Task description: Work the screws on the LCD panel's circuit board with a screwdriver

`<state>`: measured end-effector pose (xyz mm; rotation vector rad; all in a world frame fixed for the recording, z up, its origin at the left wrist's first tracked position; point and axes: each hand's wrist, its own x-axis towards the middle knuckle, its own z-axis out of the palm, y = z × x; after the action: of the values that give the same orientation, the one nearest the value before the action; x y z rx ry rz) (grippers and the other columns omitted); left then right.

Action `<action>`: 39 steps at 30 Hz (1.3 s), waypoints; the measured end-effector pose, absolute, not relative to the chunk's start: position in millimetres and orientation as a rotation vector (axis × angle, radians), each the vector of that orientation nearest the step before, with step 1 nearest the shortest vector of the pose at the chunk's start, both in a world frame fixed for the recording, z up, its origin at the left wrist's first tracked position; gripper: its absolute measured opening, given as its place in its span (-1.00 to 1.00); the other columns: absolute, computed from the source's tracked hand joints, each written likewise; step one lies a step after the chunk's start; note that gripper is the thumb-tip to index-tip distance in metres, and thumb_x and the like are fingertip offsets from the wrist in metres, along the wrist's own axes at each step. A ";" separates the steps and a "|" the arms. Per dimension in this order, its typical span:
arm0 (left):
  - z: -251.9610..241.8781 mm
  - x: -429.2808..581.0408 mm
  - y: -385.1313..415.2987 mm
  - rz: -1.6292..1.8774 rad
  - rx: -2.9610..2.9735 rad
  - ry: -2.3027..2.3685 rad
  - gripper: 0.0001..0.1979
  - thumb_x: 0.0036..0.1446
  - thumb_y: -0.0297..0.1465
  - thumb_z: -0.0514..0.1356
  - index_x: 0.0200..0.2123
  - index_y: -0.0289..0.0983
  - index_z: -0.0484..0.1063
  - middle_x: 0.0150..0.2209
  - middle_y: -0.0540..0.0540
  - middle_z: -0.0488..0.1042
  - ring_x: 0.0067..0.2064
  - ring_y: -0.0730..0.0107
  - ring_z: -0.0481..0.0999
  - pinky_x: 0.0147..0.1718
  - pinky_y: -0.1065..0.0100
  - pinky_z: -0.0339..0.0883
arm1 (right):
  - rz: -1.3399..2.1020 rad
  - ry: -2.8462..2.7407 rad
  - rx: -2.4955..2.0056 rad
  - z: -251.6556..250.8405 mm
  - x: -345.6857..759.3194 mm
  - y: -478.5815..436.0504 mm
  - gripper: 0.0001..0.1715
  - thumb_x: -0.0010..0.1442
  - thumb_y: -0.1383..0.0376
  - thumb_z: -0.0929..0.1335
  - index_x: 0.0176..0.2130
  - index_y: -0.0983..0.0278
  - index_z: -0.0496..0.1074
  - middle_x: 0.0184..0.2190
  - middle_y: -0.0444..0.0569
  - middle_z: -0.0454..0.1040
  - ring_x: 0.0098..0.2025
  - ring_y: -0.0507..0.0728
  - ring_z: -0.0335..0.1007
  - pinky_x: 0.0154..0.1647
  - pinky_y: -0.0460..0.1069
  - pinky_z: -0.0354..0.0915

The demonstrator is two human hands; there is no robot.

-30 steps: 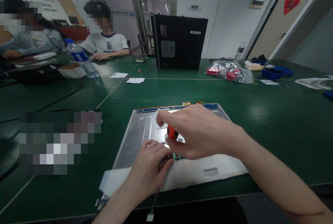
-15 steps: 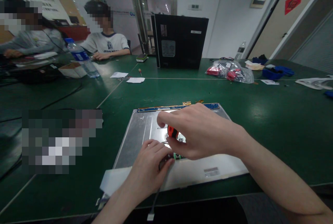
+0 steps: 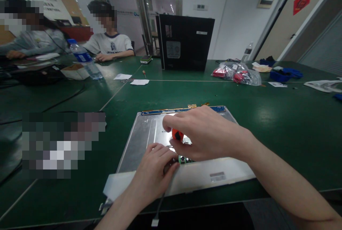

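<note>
A silver metal display panel lies flat on the green table in front of me. My right hand is closed round an orange-handled screwdriver, held upright over the panel's middle. My left hand is pinched on a small dark part at the panel's near edge, next to a small green circuit board. A grey cable with a white plug hangs from there over the table edge.
A black computer case stands at the back. A clear bag of red parts, blue items, papers and a water bottle lie around. Two other people sit at the far left.
Almost nothing has moved. My right hand has shifted very slightly on the screwdriver handle; my left hand keeps its grip.
</note>
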<state>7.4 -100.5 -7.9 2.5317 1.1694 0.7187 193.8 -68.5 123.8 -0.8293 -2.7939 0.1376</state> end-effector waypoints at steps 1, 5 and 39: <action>-7.9 7.4 -100.5 0.720 2.535 1.170 -0.91 0.11 -0.49 0.11 -0.35 -0.22 0.40 -0.36 -0.04 0.52 -0.23 0.21 0.44 -0.15 0.15 0.19 | 0.137 -2.794 -0.819 123.8 193.9 -68.6 -0.91 0.18 0.30 0.26 -0.26 0.27 0.27 -0.42 -0.14 0.43 -0.50 -0.02 0.15 -0.53 -0.07 -0.11; -8.0 7.3 -100.7 0.717 2.542 1.164 -0.90 0.11 -0.49 0.11 -0.34 -0.22 0.40 -0.35 -0.05 0.52 -0.23 0.20 0.44 -0.14 0.15 0.19 | 0.121 -2.785 -0.793 123.3 193.6 -68.7 -0.93 0.18 0.30 0.26 -0.28 0.27 0.26 -0.43 -0.16 0.42 -0.50 -0.03 0.14 -0.54 -0.07 -0.10; -9.2 7.5 -102.0 0.731 2.493 1.174 -0.86 0.10 -0.53 0.09 -0.35 -0.22 0.42 -0.38 -0.02 0.52 -0.29 0.23 0.45 -0.17 0.15 0.18 | 0.037 -2.774 -0.846 117.8 191.2 -67.2 -0.76 0.24 0.14 0.29 -0.19 0.26 0.27 -0.49 -0.15 0.43 -0.52 0.00 0.19 -0.54 -0.07 -0.12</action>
<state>7.5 -102.0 -9.2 2.4930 1.1742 0.7314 191.2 -67.2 117.8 -0.8456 -2.7736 0.0372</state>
